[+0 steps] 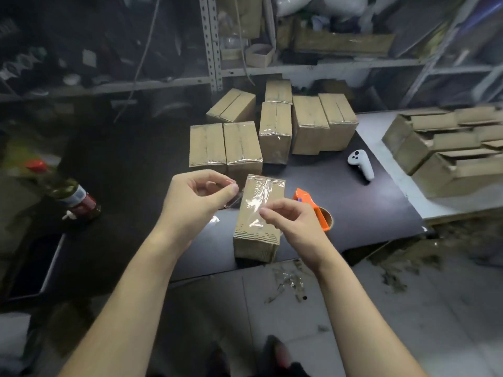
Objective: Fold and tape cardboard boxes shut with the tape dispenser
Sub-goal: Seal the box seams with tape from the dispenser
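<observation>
Above the box (255, 240), with the tape dispenser (310, 205) lying just right of it, the left hand (196, 200) and right hand (288, 219) each pinch an end of a clear tape strip (252, 204), which may fold onto itself if it slackens.

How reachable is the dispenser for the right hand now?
Probably yes: the dispenser lies just beside the right hand, with nothing between them. But its fingers are pinching tape over the box, so it must let go first.
</observation>
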### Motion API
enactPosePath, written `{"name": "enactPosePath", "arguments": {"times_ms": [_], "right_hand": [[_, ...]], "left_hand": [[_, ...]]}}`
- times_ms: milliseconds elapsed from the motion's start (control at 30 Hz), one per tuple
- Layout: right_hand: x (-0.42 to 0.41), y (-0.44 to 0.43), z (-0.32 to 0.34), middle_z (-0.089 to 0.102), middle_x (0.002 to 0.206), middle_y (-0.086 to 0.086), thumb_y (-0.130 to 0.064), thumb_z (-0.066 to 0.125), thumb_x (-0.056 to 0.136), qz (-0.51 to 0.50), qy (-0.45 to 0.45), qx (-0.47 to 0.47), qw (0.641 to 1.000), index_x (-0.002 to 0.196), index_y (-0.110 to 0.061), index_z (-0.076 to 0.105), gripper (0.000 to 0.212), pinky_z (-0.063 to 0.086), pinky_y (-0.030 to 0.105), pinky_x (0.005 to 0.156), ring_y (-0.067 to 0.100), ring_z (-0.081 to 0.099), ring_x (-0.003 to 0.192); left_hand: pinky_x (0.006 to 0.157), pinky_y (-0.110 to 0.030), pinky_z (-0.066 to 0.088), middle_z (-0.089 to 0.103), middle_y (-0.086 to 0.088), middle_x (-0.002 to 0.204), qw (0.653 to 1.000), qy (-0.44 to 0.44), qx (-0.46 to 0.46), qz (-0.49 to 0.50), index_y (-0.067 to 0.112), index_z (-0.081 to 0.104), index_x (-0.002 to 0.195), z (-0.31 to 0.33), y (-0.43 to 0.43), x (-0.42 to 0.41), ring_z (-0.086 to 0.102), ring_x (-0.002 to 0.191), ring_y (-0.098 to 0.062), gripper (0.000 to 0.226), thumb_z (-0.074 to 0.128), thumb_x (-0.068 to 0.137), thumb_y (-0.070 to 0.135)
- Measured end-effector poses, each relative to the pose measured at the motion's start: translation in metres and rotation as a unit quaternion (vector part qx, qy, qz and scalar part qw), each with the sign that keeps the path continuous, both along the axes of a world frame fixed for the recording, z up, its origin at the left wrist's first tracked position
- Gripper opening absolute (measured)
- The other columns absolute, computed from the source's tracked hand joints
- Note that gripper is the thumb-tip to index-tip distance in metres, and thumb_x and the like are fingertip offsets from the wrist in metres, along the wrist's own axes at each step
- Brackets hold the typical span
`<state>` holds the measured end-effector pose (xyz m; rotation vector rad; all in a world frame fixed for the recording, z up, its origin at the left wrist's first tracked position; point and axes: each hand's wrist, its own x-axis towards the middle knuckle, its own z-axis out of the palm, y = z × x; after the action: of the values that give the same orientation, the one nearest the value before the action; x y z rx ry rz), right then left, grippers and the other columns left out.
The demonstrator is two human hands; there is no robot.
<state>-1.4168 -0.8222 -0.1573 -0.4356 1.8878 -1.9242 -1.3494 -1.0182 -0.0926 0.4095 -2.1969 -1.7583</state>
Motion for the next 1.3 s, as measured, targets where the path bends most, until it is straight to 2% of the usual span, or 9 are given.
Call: {"name": "enactPosePath", "arguments": {"times_ms": [67,167,333,467,633,767,900,1167,1300], "right_hand": [[0.007,0.003,0.001,0.073,0.084,0.005,-0.026,0.076,0.09,0.009,-0.048,0.025,0.998,0.088,-0.008,0.079,0.018,0.053,0.019,0.08,0.009,0.066,0.081],[0.018,0.006,-0.004,0.069,0.079,0.005,-0.031,0.078,0.082,-0.02,-0.164,-0.015,0.986,0.076,-0.014,0.077,0.019,0.054,0.035,0.093,0.015,0.066,0.081],[0.027,0.018,-0.016,0.076,0.11,0.016,-0.021,0.079,0.082,-0.026,-0.245,0.0,0.969,0.106,-0.003,0.078,0.03,0.054,0.034,0.089,0.022,0.071,0.093],[0.029,0.024,-0.024,0.078,0.103,0.018,-0.011,0.078,0.087,-0.09,-0.231,0.032,0.968,0.108,0.0,0.077,0.023,0.056,0.022,0.069,0.022,0.074,0.089],[0.021,0.024,-0.035,0.079,0.095,0.012,-0.009,0.08,0.086,-0.148,-0.188,0.087,0.967,0.1,-0.005,0.079,0.015,0.061,0.026,0.076,0.022,0.077,0.089],[0.015,0.03,-0.044,0.079,0.095,0.013,-0.005,0.076,0.091,-0.144,-0.188,0.125,0.963,0.099,-0.004,0.078,0.009,0.062,0.032,0.087,0.022,0.076,0.089],[0.013,0.03,-0.048,0.079,0.092,0.012,-0.006,0.074,0.093,-0.144,-0.178,0.151,0.962,0.098,-0.006,0.076,0.006,0.062,0.026,0.073,0.02,0.078,0.084],[0.007,0.03,-0.05,0.075,0.097,0.01,-0.01,0.082,0.085,-0.164,-0.132,0.17,0.963,0.104,-0.007,0.076,0.02,0.062,0.025,0.067,0.022,0.074,0.085],[0.0,0.034,-0.055,0.076,0.093,0.014,-0.011,0.088,0.08,-0.164,-0.135,0.175,0.961,0.104,-0.006,0.076,0.027,0.065,0.036,0.076,0.027,0.076,0.084]], "left_hand": [[0.068,-0.028,0.058,0.075,-0.003,0.078,1.0,-0.002,0.01,0.001,0.017,0.081,0.086,-0.005,-0.009,0.003,0.067,0.071,-0.013,0.003,0.08,0.086,0.015],[0.074,-0.038,0.058,0.076,-0.001,0.076,0.999,-0.021,0.044,0.021,0.021,0.081,0.085,-0.022,-0.012,0.008,0.066,0.067,-0.013,0.003,0.079,0.087,0.019],[0.079,-0.045,0.058,0.073,-0.008,0.074,0.993,-0.076,0.051,0.078,0.024,0.08,0.078,-0.059,-0.006,0.01,0.066,0.068,-0.021,0.009,0.082,0.085,0.029],[0.063,-0.032,0.049,0.065,-0.007,0.061,0.985,-0.091,0.074,0.124,0.022,0.079,0.073,-0.084,0.002,0.005,0.053,0.053,-0.013,0.015,0.083,0.084,0.031],[0.056,-0.013,0.043,0.064,0.012,0.058,0.979,-0.063,0.07,0.183,0.022,0.078,0.075,-0.111,0.019,0.003,0.055,0.054,0.001,0.013,0.08,0.087,0.024],[0.07,-0.024,0.05,0.07,0.014,0.069,0.979,-0.067,0.023,0.193,0.02,0.077,0.074,-0.127,0.026,0.002,0.061,0.064,0.001,0.014,0.079,0.087,0.017],[0.079,-0.028,0.055,0.07,0.02,0.076,0.975,-0.067,0.011,0.213,0.014,0.08,0.08,-0.129,0.034,0.002,0.067,0.078,-0.009,0.008,0.079,0.087,0.016],[0.085,-0.023,0.054,0.06,0.006,0.105,0.959,-0.085,0.043,0.266,0.032,0.071,0.069,-0.123,0.029,-0.007,0.063,0.088,-0.009,0.022,0.081,0.086,0.023],[0.077,-0.03,0.056,0.074,0.0,0.074,0.959,-0.14,0.082,0.232,0.02,0.076,0.069,-0.121,0.02,-0.007,0.065,0.07,-0.012,0.018,0.081,0.087,0.02]]}}
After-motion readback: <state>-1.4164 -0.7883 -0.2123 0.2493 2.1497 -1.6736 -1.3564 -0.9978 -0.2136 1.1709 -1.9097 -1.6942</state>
